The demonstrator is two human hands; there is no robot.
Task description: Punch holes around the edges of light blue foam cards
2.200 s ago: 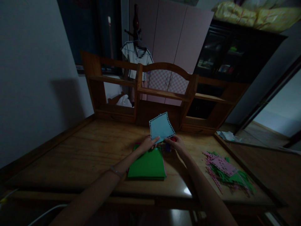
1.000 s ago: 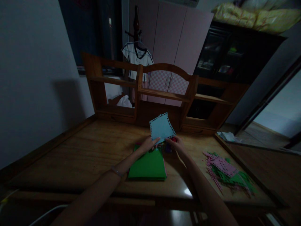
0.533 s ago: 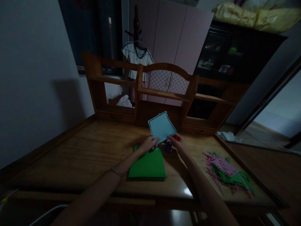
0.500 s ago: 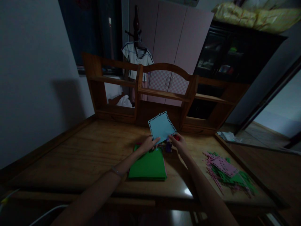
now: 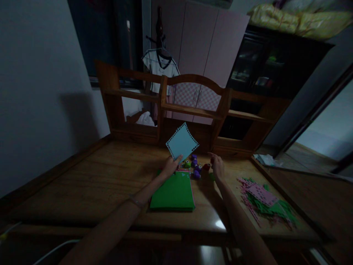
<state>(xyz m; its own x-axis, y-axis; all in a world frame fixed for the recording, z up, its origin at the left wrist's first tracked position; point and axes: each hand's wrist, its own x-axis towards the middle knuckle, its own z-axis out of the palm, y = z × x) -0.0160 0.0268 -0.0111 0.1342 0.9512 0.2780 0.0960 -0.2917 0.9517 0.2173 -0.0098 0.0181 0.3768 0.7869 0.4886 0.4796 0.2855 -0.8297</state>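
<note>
My left hand [image 5: 172,165] pinches the lower corner of a light blue sheet [image 5: 182,142] with a row of dark holes or marks along its edges. It is held tilted above the table. To its right, my right hand [image 5: 217,167] is off the sheet, the index finger stretched out to the left. Between the hands lie small purple figures [image 5: 196,172], a green one [image 5: 187,164] and a red one [image 5: 206,167], some with round eye-like spots. Below the left hand, a stack of green sheets [image 5: 172,193] with a pink edge lies on the table.
On the right of the wooden table [image 5: 82,176] is a heap of green and pink strips [image 5: 264,200] with a pink holed piece on top. A wooden shelf [image 5: 193,110] stands along the back edge. A white cable [image 5: 55,252] runs at the lower left.
My right hand has let go of the sheet's right side and moved right. The sheet has shifted left and up in my left hand, uncovering the small coloured figures.
</note>
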